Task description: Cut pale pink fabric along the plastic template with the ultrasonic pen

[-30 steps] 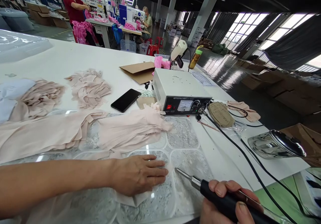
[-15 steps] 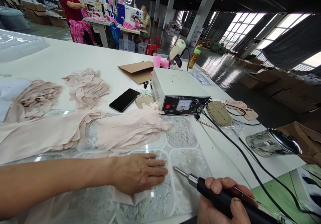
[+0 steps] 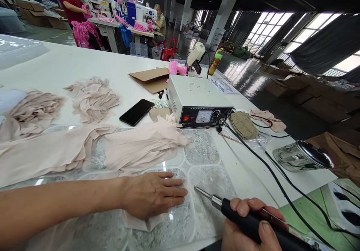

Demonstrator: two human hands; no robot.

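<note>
My left hand [image 3: 153, 194] lies flat with fingers stretched out, pressing a small pale pink fabric piece [image 3: 146, 223] onto the glass-topped work surface [image 3: 202, 150]. My right hand [image 3: 247, 228] grips a black-handled ultrasonic cutting tool [image 3: 244, 217]; its metal tip [image 3: 201, 193] points left, close to my left fingertips. A black cable [image 3: 270, 176] runs from the tool to the white control box [image 3: 197, 101]. Long pale pink fabric pieces [image 3: 140, 146] lie just beyond my left hand.
Two heaps of pink fabric scraps [image 3: 91, 97] and a black phone [image 3: 136, 111] lie farther back on the white table [image 3: 84, 63]. Cardboard [image 3: 150, 78], a bottle [image 3: 213, 62] and a metal lidded pot [image 3: 302, 155] stand around. People sit at sewing machines [image 3: 140, 13] behind.
The tool in my right hand has shifted slightly left toward my left hand. The view has drifted a little; my left hand stays flat on the fabric.
</note>
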